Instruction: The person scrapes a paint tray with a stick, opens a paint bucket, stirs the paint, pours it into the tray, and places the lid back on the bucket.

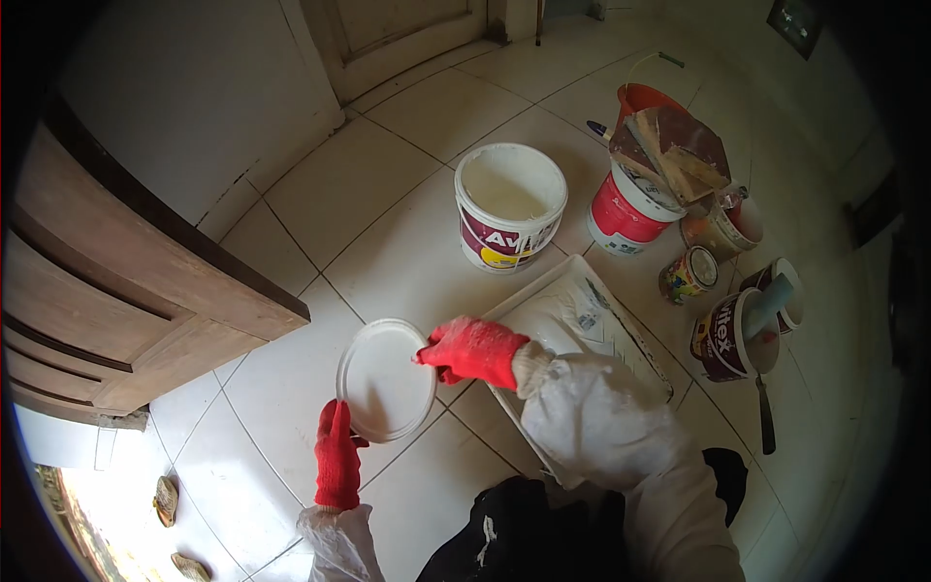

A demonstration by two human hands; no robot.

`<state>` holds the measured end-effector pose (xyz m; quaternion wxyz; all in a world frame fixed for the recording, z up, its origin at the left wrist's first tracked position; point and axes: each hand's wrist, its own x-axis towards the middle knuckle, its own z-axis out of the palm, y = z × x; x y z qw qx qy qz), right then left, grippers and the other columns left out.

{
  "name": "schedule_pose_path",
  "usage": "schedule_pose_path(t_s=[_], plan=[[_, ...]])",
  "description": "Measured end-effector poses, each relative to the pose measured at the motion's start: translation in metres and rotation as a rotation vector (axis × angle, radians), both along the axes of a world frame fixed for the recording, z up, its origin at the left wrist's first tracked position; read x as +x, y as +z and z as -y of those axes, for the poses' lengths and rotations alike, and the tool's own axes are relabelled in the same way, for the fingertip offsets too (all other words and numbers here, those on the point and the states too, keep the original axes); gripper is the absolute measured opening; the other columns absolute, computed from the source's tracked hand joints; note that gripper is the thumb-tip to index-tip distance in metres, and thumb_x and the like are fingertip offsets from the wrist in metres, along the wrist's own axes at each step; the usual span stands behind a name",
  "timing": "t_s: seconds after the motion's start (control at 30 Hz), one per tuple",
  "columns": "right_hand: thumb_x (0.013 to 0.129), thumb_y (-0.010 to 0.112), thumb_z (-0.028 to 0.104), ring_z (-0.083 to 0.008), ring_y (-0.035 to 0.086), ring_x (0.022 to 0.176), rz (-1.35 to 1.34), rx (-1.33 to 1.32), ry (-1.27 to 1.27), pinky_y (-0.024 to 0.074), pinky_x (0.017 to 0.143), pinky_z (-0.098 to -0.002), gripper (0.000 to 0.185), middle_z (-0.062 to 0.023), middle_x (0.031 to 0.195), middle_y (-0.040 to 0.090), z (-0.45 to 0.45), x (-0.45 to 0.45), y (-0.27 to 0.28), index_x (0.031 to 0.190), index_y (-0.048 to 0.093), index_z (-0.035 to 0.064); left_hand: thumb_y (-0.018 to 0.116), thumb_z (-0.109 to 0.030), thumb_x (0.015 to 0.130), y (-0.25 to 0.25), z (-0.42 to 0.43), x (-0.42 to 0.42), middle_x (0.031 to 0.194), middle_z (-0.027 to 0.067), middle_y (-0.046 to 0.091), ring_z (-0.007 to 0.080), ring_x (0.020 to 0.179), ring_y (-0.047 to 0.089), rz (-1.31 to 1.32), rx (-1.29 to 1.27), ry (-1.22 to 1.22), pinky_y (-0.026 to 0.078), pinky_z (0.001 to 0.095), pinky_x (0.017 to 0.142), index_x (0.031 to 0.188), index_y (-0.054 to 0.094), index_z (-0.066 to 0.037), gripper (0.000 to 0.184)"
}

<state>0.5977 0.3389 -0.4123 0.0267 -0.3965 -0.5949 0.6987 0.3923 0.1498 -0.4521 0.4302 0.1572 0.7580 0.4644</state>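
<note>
Between my two red-gloved hands is a round white bucket lid, held above the tiled floor. My left hand grips its lower left rim, fingers on the near face. On the upper right rim my right hand is closed, its fingers partly hidden. Beyond the lid stands an uncovered white paint bucket with a maroon and yellow label and pale paint inside. A paint tray, smeared with white, lies under and beside my right forearm.
A red-labelled bucket carries wooden boards; an orange bucket is behind. On the right are a small can, a maroon-labelled bucket and a black-handled tool. A wooden door stands left, sandals below it.
</note>
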Motion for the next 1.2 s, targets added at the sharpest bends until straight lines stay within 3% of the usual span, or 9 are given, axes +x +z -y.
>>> schedule_pose_path(t_s=[0.13, 0.3, 0.37, 0.47, 0.6, 0.7, 1.0, 1.07, 1.2], plan=[[0.084, 0.071, 0.029, -0.0126, 0.065, 0.076, -0.152, 0.086, -0.424, 0.0517, 0.064, -0.025, 0.035, -0.0077, 0.086, 0.068, -0.056, 0.067, 0.095, 0.097, 0.066, -0.0033, 0.049, -0.032, 0.101, 0.053, -0.097, 0.029, 0.113, 0.0109, 0.062, 0.0194, 0.098, 0.062, 0.355, 0.571, -0.177, 0.053, 0.0327, 0.084, 0.136, 0.048, -0.002, 0.046], [0.086, 0.071, 0.029, -0.0131, 0.064, 0.087, 0.067, 0.537, -0.644, 0.052, 0.079, -0.0273, 0.038, -0.0057, 0.099, 0.066, -0.107, 0.133, 0.166, 0.108, 0.065, -0.0007, 0.057, -0.03, 0.097, 0.059, -0.186, 0.056, 0.119, 0.0108, 0.059, 0.0222, 0.104, 0.06, 0.271, 0.593, -0.091, 0.052, 0.0348, 0.089, 0.134, 0.048, -0.001, 0.048], [0.086, 0.067, 0.031, -0.0228, 0.065, 0.096, 0.445, 1.01, -0.628, 0.0534, 0.066, -0.0311, 0.034, -0.0121, 0.099, 0.07, -0.127, 0.14, 0.158, 0.107, 0.066, 0.0038, 0.058, -0.031, 0.096, 0.056, -0.206, 0.069, 0.12, 0.0113, 0.058, 0.0229, 0.105, 0.059, 0.235, 0.56, -0.116, 0.052, 0.035, 0.089, 0.134, 0.048, -0.001, 0.049], [0.083, 0.071, 0.026, -0.0243, 0.067, 0.09, 0.698, 1.269, -0.506, 0.0509, 0.081, -0.0346, 0.029, -0.013, 0.096, 0.067, -0.153, 0.127, 0.116, 0.1, 0.066, 0.0039, 0.06, -0.036, 0.094, 0.048, -0.234, 0.081, 0.122, 0.0124, 0.056, 0.0238, 0.107, 0.058, 0.154, 0.497, -0.152, 0.052, 0.0348, 0.09, 0.133, 0.049, -0.002, 0.053], [0.084, 0.063, 0.016, -0.0276, 0.067, 0.086, 1.094, 1.462, -0.038, 0.056, 0.064, -0.0397, 0.015, -0.0116, 0.092, 0.065, -0.152, 0.09, 0.053, 0.098, 0.064, 0.0091, 0.063, -0.047, 0.089, 0.04, -0.264, 0.092, 0.122, 0.012, 0.059, 0.0206, 0.103, 0.06, 0.042, 0.383, -0.203, 0.052, 0.0324, 0.086, 0.136, 0.047, 0.0, 0.068], [0.075, 0.069, 0.014, -0.029, 0.07, 0.079, 0.802, 1.785, 0.011, 0.0561, 0.061, -0.0407, 0.019, -0.0126, 0.086, 0.069, -0.129, 0.083, 0.019, 0.093, 0.067, 0.0071, 0.061, -0.046, 0.092, 0.036, -0.282, 0.099, 0.12, 0.0109, 0.058, 0.0216, 0.101, 0.059, -0.032, 0.297, -0.249, 0.053, 0.033, 0.085, 0.133, 0.051, -0.003, 0.061], [0.076, 0.069, 0.018, -0.0264, 0.069, 0.082, 0.904, 1.571, 0.224, 0.0549, 0.065, -0.0429, 0.025, -0.009, 0.085, 0.068, -0.13, 0.047, -0.003, 0.098, 0.067, 0.0071, 0.06, -0.049, 0.09, 0.023, -0.326, 0.116, 0.104, 0.0085, 0.067, 0.0177, 0.087, 0.064, -0.267, 0.206, -0.357, 0.054, 0.0294, 0.074, 0.129, 0.056, -0.004, 0.06], [0.077, 0.069, 0.021, -0.028, 0.069, 0.084, 0.919, 1.471, 0.286, 0.055, 0.069, -0.0439, 0.028, -0.0086, 0.088, 0.069, -0.139, 0.055, 0.009, 0.102, 0.067, 0.0074, 0.065, -0.048, 0.085, 0.008, -0.335, 0.109, 0.095, 0.0098, 0.069, 0.017, 0.07, 0.063, -0.29, 0.224, -0.369, 0.05, 0.0307, 0.069, 0.133, 0.052, -0.003, 0.067], [0.078, 0.073, 0.037, -0.0332, 0.056, 0.117, 0.629, 1.279, -0.377, 0.0488, 0.095, -0.0412, 0.056, -0.0133, 0.128, 0.057, -0.152, 0.101, 0.015, 0.124, 0.056, 0.0098, 0.064, -0.035, 0.091, 0.016, -0.335, 0.111, 0.099, 0.0087, 0.07, 0.0167, 0.084, 0.067, -0.198, 0.226, -0.4, 0.055, 0.0304, 0.069, 0.127, 0.057, -0.002, 0.049]])
